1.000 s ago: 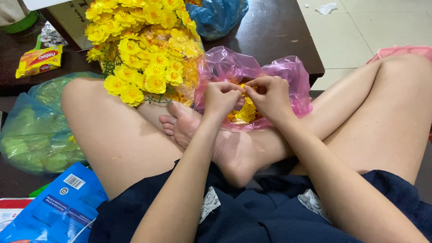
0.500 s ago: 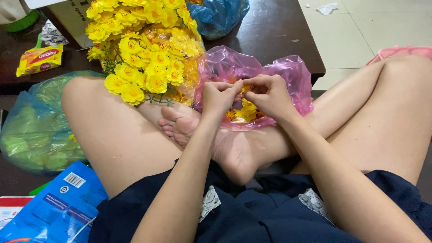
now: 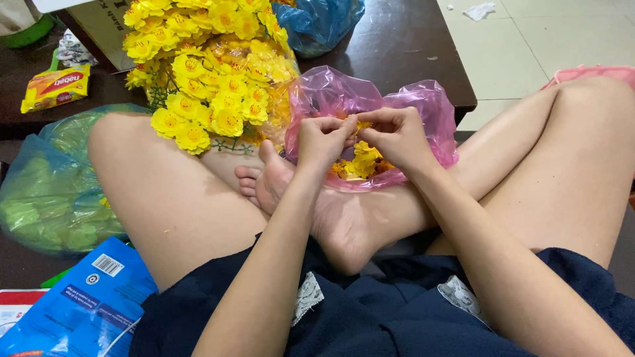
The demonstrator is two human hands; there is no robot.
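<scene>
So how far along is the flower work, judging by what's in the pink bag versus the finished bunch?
Done: a big bunch of yellow flowers stands assembled beside the knee. In hand: the left hand and right hand pinch one small yellow piece together over the pink bag. Left: loose yellow blossoms sit in that bag, and a green bag, apparently of green parts, looks full. How much remains cannot be told.

Soft, even indoor light falling from above, pale floor tiles (image 3: pixel 529 59) showing brightest, glare glinting off the pink plastic bag (image 3: pixel 331 92), dark table (image 3: pixel 397 46) reflecting faintly, focus holding sharp, edges bending slightly
</scene>
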